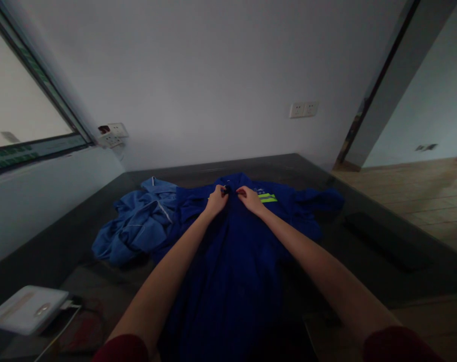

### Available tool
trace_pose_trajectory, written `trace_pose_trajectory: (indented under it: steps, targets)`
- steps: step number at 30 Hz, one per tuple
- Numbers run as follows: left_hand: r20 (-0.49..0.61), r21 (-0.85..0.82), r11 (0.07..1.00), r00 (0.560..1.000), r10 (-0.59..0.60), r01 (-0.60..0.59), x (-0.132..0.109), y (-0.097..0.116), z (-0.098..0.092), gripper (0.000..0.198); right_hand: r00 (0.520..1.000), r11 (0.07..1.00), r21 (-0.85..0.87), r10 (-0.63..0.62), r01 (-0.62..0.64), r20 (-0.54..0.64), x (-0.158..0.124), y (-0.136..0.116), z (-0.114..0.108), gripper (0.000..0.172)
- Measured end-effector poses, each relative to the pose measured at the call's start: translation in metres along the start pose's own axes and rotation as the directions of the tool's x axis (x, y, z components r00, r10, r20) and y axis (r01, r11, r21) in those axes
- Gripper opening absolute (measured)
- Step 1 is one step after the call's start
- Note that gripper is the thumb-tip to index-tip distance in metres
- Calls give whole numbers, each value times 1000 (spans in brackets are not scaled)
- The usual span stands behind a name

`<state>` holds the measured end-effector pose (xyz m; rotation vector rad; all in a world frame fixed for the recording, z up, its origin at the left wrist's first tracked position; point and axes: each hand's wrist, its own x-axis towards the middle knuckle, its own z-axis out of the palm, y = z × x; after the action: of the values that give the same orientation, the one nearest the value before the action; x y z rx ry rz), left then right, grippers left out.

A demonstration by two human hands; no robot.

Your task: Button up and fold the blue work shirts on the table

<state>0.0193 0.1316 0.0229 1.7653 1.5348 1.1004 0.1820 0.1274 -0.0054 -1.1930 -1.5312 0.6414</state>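
A dark blue work jacket (236, 261) lies spread front up on the table, its collar toward the wall and a yellow-green reflective strip on its chest. Just below the collar, my left hand (216, 200) pinches the edge of the jacket's front opening. A short gap to the right, my right hand (250, 199) has its fingertips pressed together at the other side of the opening, beside the reflective strip. Whatever small part lies between the right fingertips is too dim to make out. Both forearms reach across the lower part of the jacket.
A crumpled lighter blue garment (138, 226) lies against the jacket's left side. On the dark table (318, 281) are a long black object (386, 241) at right and a white box-like device (30, 309) with a cable at front left. Wall sockets (303, 109) are behind.
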Motion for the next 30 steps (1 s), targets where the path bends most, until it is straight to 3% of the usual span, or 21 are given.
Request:
trace_pose_trajectory:
  steps: [3, 5, 8, 15, 21, 25, 30]
  targets:
    - [102, 213, 961, 982, 160, -179, -22, -1, 3, 29, 989, 987, -89, -125, 131, 73, -17, -11, -4, 19]
    - [160, 375, 896, 969, 190, -238, -33, -5, 4, 24, 979, 971, -153, -165, 182, 118, -27, -13, -6, 18]
    - [165, 484, 850, 976, 144, -208, -47, -16, 7, 15, 973, 954, -227, -159, 195, 165, -43, -7, -2, 17]
    - [164, 526, 840, 985, 54, -133, -58, -27, 17, 17, 980, 942, -292, -120, 163, 160, -69, 10, 8, 19]
    - [165, 420, 891, 980, 114, -174, -56, -29, 18, 8, 990, 958, -253, -126, 138, 63, -67, 8, 5, 22]
    - [84, 92, 961, 963, 255, -262, -60, -27, 16, 7, 976, 959, -183, -219, 217, 9, -66, 6, 1, 31]
    - [54, -146, 959, 965, 255, -245, -71, -27, 15, 13, 945, 923, -201, -319, 327, 71, -66, 9, 4, 28]
